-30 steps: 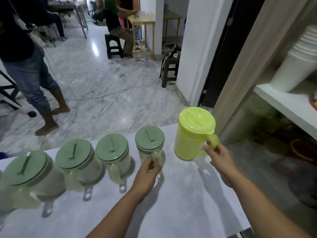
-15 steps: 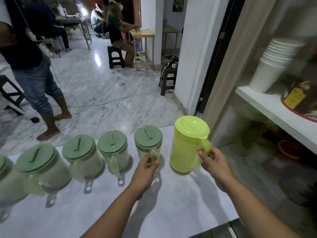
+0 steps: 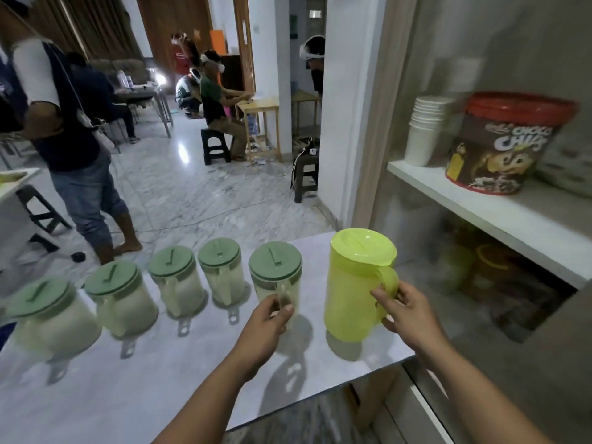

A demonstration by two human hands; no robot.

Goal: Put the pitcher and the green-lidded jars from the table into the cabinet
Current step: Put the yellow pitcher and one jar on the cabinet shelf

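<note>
A lime-green pitcher [image 3: 352,283] with a lid is held slightly above the white table [image 3: 160,379] near its right edge; my right hand [image 3: 407,309] is shut on its handle. Several clear jars with green lids stand in a row on the table. My left hand [image 3: 269,322] grips the handle of the rightmost jar [image 3: 275,277]. Further left stand more jars [image 3: 221,270], [image 3: 176,280], [image 3: 118,299]. The open cabinet [image 3: 480,203] is at the right.
The cabinet's white shelf carries a stack of white cups [image 3: 426,129] and a red-lidded chocolate tub [image 3: 503,145]; dim items sit on the level below. A standing person [image 3: 73,139] and seated people are on the marble floor beyond the table.
My right hand has closed fully around the pitcher's handle and the pitcher has come up off the table. My left hand has kept its grip on the rightmost jar. The view has tilted up.
</note>
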